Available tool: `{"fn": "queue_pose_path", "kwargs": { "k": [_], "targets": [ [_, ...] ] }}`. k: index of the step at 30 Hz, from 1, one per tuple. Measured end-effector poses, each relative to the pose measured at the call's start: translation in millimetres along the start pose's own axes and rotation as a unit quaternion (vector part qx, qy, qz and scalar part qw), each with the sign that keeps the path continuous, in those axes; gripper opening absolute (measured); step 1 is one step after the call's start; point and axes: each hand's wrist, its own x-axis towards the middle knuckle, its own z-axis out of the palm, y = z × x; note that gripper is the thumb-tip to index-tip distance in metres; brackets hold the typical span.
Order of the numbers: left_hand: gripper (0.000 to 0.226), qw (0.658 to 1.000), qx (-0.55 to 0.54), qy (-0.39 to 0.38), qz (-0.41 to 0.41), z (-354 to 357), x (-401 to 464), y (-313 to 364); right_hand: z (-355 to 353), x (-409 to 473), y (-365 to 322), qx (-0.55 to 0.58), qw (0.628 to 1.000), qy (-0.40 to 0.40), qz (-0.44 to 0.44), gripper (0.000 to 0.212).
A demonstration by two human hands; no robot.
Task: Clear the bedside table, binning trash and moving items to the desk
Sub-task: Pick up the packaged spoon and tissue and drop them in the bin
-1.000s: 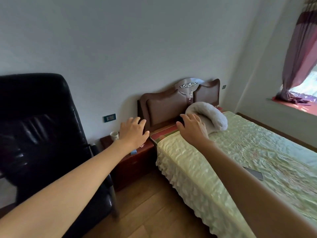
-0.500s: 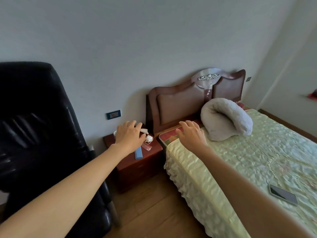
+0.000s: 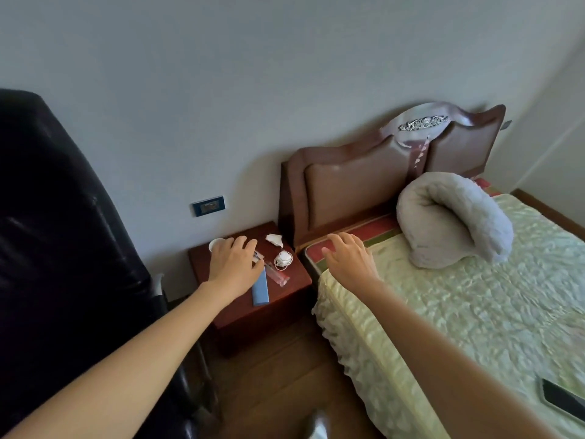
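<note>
left hand [image 3: 232, 264] held open above bedside table [image 3: 240, 315], nothing gripped | right hand [image 3: 348, 259] spread open over bed's [image 3: 443, 299] near corner | paper cup [image 3: 217, 244] at table's back-left corner

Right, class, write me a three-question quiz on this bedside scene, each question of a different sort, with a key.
1. True or false: the left hand is over the bedside table.
2. Which thing lies nearest the headboard?
A. blue box
B. crumpled tissue
C. white cup
3. Fill in: the right hand hovers over the corner of the ____.

Key:
1. True
2. B
3. bed
</note>
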Motion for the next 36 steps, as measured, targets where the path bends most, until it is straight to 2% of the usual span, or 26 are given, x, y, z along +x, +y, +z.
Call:
{"fn": "queue_pose_path", "kwargs": {
  "k": [6,10,16,25,36],
  "targets": [
    [0.048,0.999,0.004,-0.020,-0.045,30,58,2,28,79,17,0.004,0.999,-0.039,-0.038,0.045],
    [0.042,0.995,-0.016,-0.015,-0.093,44,97,2,38,136,33,0.007,0.996,-0.055,-0.073,0.044],
    [0.047,0.985,-0.030,-0.042,-0.165,71,135,-3,56,204,46,0.000,0.989,-0.088,-0.120,0.043],
    [0.048,0.966,-0.055,-0.089,-0.237,132,169,-24,130,259,28,0.000,0.975,-0.165,-0.152,0.041],
    [0.049,0.946,-0.092,-0.160,-0.268,208,210,-79,228,316,6,0.009,0.966,-0.218,-0.135,0.040]
  ]
}}
